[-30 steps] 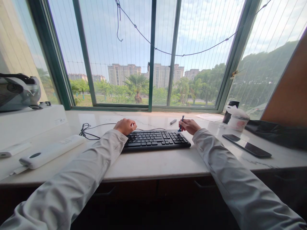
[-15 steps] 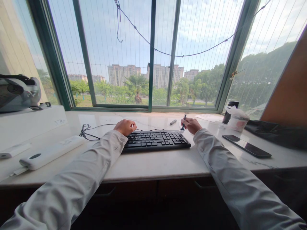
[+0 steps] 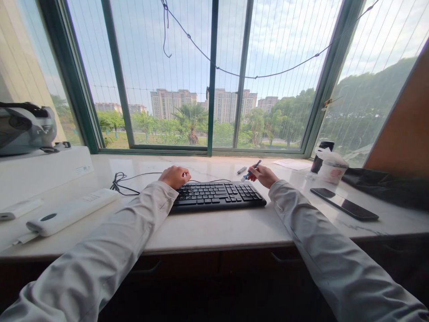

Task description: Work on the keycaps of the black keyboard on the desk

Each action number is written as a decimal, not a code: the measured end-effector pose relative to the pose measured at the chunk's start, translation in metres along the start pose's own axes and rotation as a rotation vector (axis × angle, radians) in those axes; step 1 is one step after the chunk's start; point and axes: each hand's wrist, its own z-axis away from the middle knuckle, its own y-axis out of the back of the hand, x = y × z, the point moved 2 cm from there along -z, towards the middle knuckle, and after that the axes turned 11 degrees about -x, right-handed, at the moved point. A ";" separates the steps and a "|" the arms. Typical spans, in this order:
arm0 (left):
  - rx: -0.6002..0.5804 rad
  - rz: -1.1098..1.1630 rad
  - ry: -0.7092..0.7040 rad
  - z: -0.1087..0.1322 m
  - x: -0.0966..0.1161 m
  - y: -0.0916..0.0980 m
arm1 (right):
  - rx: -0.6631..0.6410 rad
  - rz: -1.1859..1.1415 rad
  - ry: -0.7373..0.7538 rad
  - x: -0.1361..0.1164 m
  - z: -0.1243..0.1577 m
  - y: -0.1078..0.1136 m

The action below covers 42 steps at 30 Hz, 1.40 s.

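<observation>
A black keyboard [image 3: 214, 195] lies on the white marble countertop. My left hand [image 3: 174, 177] rests at its upper left corner with the fingers curled, closed on that edge; the fingertips are mostly hidden. Between the thumb and fingers of my right hand [image 3: 265, 176] is a small dark-handled cleaning brush [image 3: 253, 170]. It tilts with its pale bristles down and to the left, at the keyboard's rear edge near the right end. Whether the bristles touch the keys is too small to tell. Just behind the brush lies a small silvery stick-shaped object [image 3: 241, 170].
A black cable [image 3: 125, 184] coils left of the keyboard. Farther left sit a long white device [image 3: 72, 212] and a white box [image 3: 47, 172] with a headset [image 3: 28, 127] on top. At right are a phone [image 3: 344, 204], a bagged cup [image 3: 331, 169] and a dark bottle [image 3: 322, 154].
My right hand has shifted slightly left and turned the brush from nearly upright to slanted, its bristles now farther left by the keyboard's rear edge. My left hand stays in place.
</observation>
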 end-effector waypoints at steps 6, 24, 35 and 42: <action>-0.005 0.010 -0.008 0.000 0.000 0.000 | -0.068 -0.054 0.059 0.002 0.000 -0.008; 0.002 0.005 0.002 0.000 0.000 0.000 | -0.217 0.009 0.105 -0.018 0.012 -0.012; 0.005 0.003 -0.005 -0.003 -0.003 -0.003 | -0.346 -0.132 0.081 -0.035 0.021 -0.014; 0.008 0.002 -0.009 -0.003 -0.003 -0.004 | -0.382 -0.176 0.056 -0.039 0.024 -0.015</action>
